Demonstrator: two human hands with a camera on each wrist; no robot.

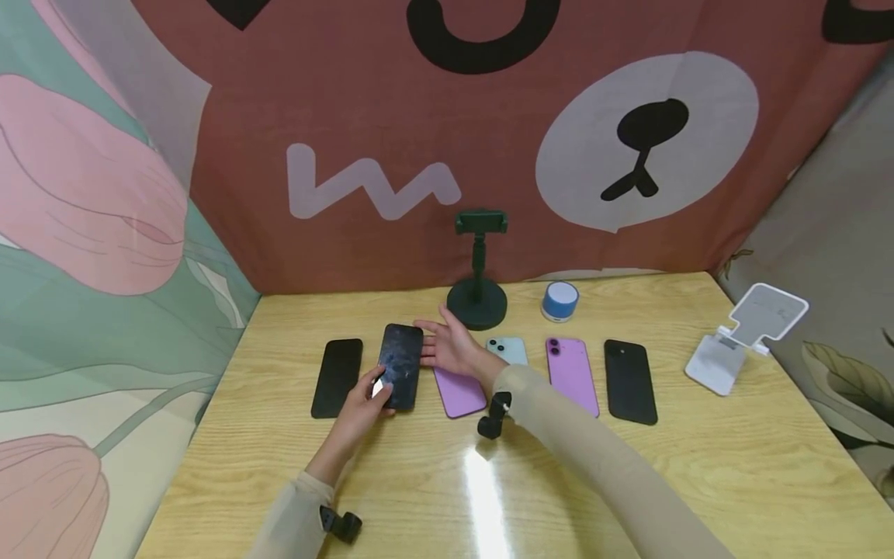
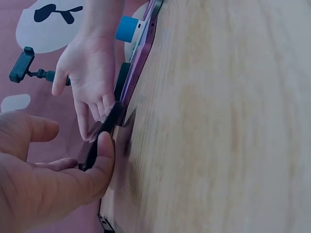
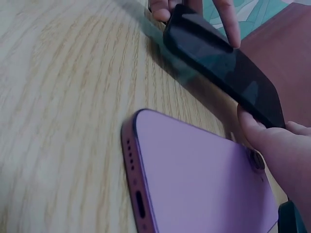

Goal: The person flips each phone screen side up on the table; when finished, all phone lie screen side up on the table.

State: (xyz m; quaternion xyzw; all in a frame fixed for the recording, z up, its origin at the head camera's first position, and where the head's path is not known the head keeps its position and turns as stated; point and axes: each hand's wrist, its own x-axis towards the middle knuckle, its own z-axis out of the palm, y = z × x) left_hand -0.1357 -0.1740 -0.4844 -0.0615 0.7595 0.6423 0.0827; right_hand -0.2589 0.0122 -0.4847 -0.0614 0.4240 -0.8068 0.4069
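My left hand [image 1: 363,404] grips the lower end of a black smartphone [image 1: 401,357], its smudged, glossy screen facing up. In the right wrist view the smartphone [image 3: 218,68] is tilted above the table. My right hand [image 1: 457,345] reaches in from the right with fingers extended, their tips at the smartphone's right edge. The left wrist view shows this right hand [image 2: 92,73] palm outward. Under the right hand lies a purple phone [image 1: 461,394], camera side up. Another black phone [image 1: 337,378] lies left of the held one.
Farther right on the wooden table [image 1: 419,497] lie a light-blue phone [image 1: 513,349], a second purple phone [image 1: 574,376] and a black phone [image 1: 630,380]. Behind stand a dark-green phone stand [image 1: 478,299] and a blue-and-white round speaker [image 1: 560,301]. A white folding stand [image 1: 743,341] is at right.
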